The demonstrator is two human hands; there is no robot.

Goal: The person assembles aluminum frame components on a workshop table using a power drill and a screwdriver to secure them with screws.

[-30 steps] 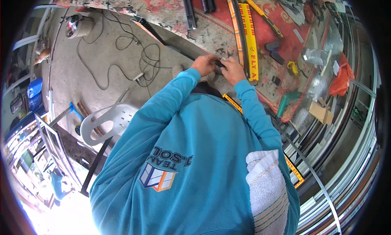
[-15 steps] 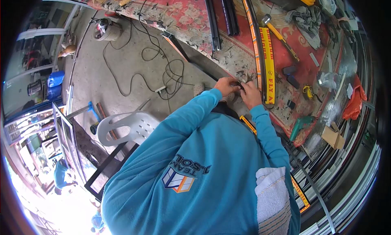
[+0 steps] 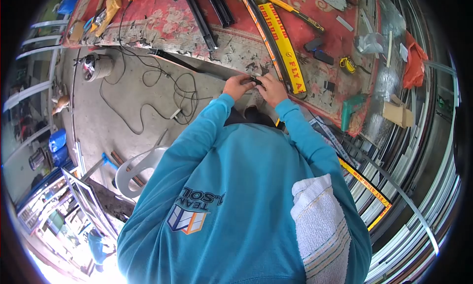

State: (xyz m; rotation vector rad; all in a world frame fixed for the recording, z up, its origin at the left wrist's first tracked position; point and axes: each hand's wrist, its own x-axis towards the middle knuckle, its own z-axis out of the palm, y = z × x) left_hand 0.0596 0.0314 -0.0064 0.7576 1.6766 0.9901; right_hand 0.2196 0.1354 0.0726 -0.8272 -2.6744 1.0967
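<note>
My left hand (image 3: 238, 87) and my right hand (image 3: 271, 89) meet near the front edge of the carpet-covered table (image 3: 236, 52). Between their fingertips is a small dark piece (image 3: 255, 80), too small to name; both hands are closed on it. Just beyond my right hand lies a long profile with yellow "aluminum" tape (image 3: 283, 47). Two black profiles (image 3: 198, 19) rest farther off on the table, pointing towards me. A small black block (image 3: 328, 85) lies right of my right hand.
On the table's right are a hammer (image 3: 295, 12), a tape measure (image 3: 347, 65) and a green power tool (image 3: 350, 112). A cable (image 3: 143, 106) winds over the floor at left, near a white plastic chair (image 3: 129, 175). Long metal profiles (image 3: 414, 185) are stacked at right.
The view has turned, so the table and tools appear farther left. My hands stay together at the table edge, and the small dark piece now shows between my fingertips.
</note>
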